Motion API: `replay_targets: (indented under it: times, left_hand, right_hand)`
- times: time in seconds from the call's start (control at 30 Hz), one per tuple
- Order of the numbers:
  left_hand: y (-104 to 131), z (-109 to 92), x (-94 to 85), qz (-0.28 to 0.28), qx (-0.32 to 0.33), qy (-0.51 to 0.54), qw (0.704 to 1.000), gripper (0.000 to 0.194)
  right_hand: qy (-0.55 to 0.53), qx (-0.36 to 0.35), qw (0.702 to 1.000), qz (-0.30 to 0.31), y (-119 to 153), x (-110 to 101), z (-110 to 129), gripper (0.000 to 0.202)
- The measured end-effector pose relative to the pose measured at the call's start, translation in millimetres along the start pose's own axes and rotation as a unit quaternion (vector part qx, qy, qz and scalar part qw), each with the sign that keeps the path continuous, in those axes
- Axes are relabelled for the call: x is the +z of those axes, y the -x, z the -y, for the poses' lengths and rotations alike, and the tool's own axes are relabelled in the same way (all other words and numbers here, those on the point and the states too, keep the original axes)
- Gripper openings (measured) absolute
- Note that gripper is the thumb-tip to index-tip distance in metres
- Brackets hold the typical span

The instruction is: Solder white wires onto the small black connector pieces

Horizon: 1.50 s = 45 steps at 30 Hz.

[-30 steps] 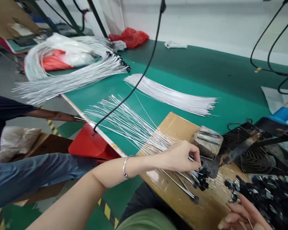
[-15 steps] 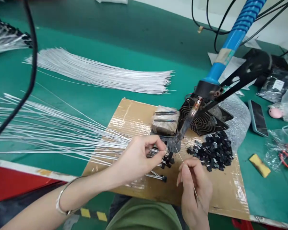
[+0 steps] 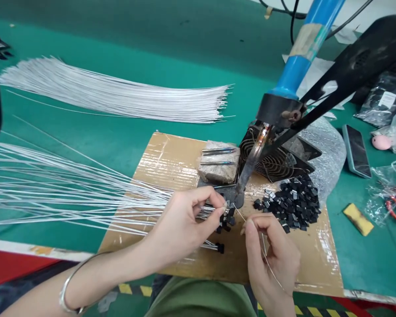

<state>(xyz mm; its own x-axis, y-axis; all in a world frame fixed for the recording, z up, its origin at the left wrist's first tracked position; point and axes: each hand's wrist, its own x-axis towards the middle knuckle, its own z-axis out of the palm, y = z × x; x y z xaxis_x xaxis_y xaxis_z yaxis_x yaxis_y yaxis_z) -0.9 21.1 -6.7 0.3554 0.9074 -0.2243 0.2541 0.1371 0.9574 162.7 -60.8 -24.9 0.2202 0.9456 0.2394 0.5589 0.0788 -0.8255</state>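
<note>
My left hand (image 3: 193, 215) is closed in a pinch just left of the soldering iron's lower end. Between its fingertips is a small piece that looks like a connector, mostly hidden by the fingers. White wires (image 3: 148, 198) run beneath this hand, with black ends (image 3: 220, 248) bunched below it. My right hand (image 3: 273, 255) pinches a thin strand of solder wire (image 3: 239, 212), which reaches up toward the iron and trails down over the palm. Above both hands, the blue-handled soldering iron (image 3: 255, 154) is fixed in a black holder, pointing down.
A cardboard sheet (image 3: 171, 152) covers the work spot. On it are a block with metal tips (image 3: 219, 169), a fan (image 3: 273, 158) and a pile of small black parts (image 3: 297, 200). White wires (image 3: 135, 99) lie behind; a phone (image 3: 356, 149) and yellow sponge (image 3: 358, 219) sit right.
The view has shifted slightly. My right hand has drawn a little down and away from the iron's end, with the solder strand now bent toward my left fingertips. Both pinches stay closed.
</note>
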Motion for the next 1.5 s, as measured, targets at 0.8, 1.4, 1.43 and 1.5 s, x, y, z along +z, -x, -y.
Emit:
replay_targets:
  times: [0.8, 1.4, 1.43, 1.5]
  left_hand:
    - [5, -7, 15.1, -0.094, 0.063, -0.094, 0.989, 0.016]
    - [4, -13, 15.0, -0.115, 0.084, -0.064, 0.988, 0.016]
    - [4, -13, 15.2, -0.116, 0.087, -0.063, 0.987, 0.016]
    - [4, -12, 15.4, -0.121, 0.093, -0.062, 0.986, 0.016]
  right_hand:
    - [-0.114, 0.098, 0.988, -0.047, 4, 11, 14, 0.014]
    - [-0.123, 0.065, 0.989, -0.057, -3, 11, 14, 0.013]
    - [-0.124, 0.064, 0.989, -0.058, -3, 11, 14, 0.014]
    - [-0.128, 0.061, 0.988, -0.059, -4, 11, 14, 0.014]
